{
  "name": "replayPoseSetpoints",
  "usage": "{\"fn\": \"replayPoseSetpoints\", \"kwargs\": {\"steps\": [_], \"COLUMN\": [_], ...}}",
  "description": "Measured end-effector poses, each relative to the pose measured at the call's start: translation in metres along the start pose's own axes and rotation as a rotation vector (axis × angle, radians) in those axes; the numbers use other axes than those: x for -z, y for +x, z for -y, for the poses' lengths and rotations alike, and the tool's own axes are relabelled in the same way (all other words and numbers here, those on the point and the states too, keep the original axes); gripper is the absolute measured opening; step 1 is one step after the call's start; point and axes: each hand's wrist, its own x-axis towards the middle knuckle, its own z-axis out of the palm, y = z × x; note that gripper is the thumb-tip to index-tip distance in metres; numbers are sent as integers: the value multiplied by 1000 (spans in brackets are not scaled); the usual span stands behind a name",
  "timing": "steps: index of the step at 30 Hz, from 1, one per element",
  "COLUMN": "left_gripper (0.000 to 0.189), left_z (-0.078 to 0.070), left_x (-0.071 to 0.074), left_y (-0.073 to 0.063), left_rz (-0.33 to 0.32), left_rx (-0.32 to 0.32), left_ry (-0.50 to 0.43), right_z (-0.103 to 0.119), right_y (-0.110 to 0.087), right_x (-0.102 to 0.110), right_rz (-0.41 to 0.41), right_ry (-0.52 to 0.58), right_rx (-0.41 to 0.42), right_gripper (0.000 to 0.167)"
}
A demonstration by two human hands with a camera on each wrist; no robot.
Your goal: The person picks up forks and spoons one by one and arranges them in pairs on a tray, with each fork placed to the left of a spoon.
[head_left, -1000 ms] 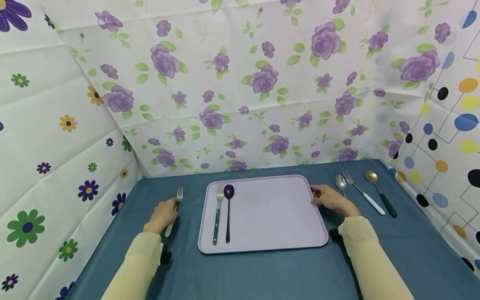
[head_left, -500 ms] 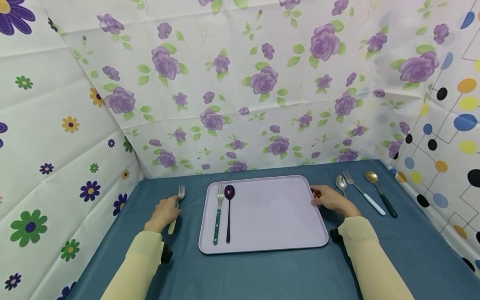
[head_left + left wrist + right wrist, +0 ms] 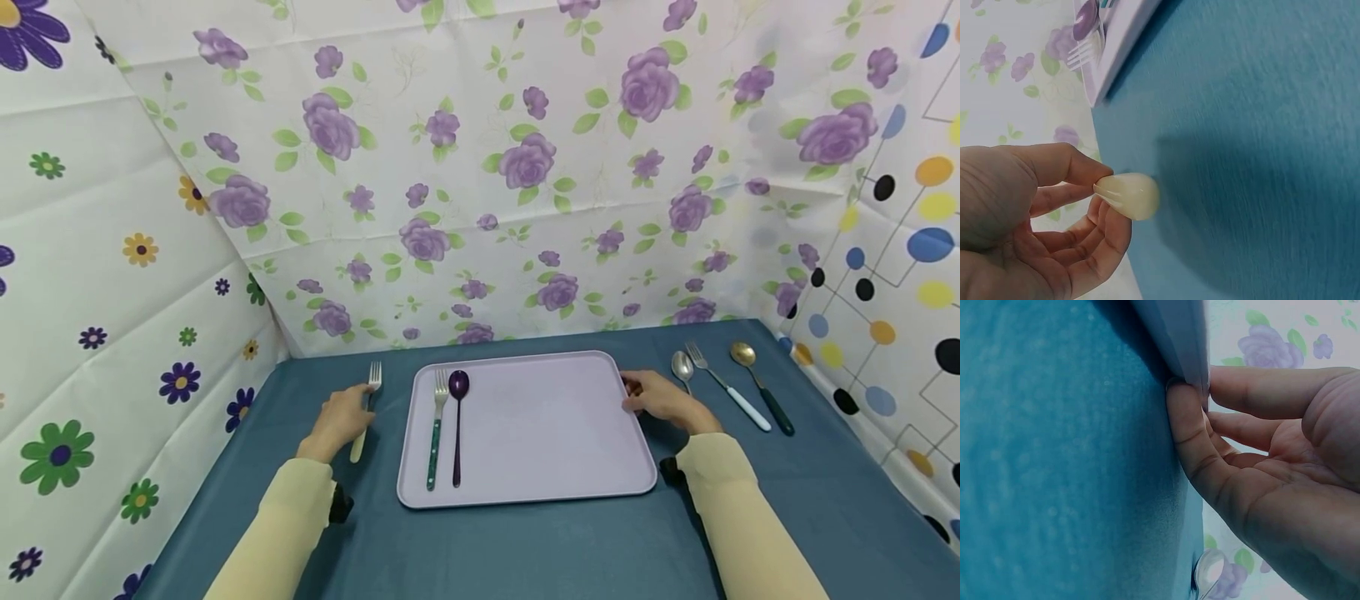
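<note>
My left hand (image 3: 340, 422) pinches a fork with a cream handle (image 3: 357, 447), left of the lavender tray (image 3: 547, 433). Its metal tines point toward the back wall; the hand covers its middle. In the left wrist view the rounded handle end (image 3: 1135, 196) faces the camera, held between thumb and fingers above the cloth. At the tray's right edge, my right hand (image 3: 667, 402) grips the rim, with the thumb on one side and fingers on the other in the right wrist view. On the tray's left part lie a green-handled fork (image 3: 435, 433) and a dark purple spoon (image 3: 457, 387).
Right of the tray lie a silver spoon (image 3: 682, 367), partly behind my right hand, a white-handled fork (image 3: 738, 400) and a gold spoon with a dark green handle (image 3: 772, 406). Blue cloth (image 3: 525, 550) covers the table. A flowered sheet (image 3: 480, 192) hangs behind it.
My left hand has moved right and slightly away from me with the cream-handled fork, bringing it closer to the tray. The right hand and tray look unchanged.
</note>
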Motion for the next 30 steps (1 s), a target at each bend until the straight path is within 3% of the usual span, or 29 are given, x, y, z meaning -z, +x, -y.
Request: {"fn": "replayPoseSetpoints", "kwargs": {"steps": [14, 30], "left_gripper": [53, 53], "left_z": [-33, -54], "left_x": [3, -4], "left_y": [-5, -5], "left_rz": [-16, -1], "left_rx": [8, -11], "left_ry": [-67, -105], "right_z": [0, -1], "right_y": [0, 1], "right_x": [1, 0], "right_rz": [1, -6], "right_ry": [0, 3], "right_rx": [16, -3], "right_gripper": [64, 64]}}
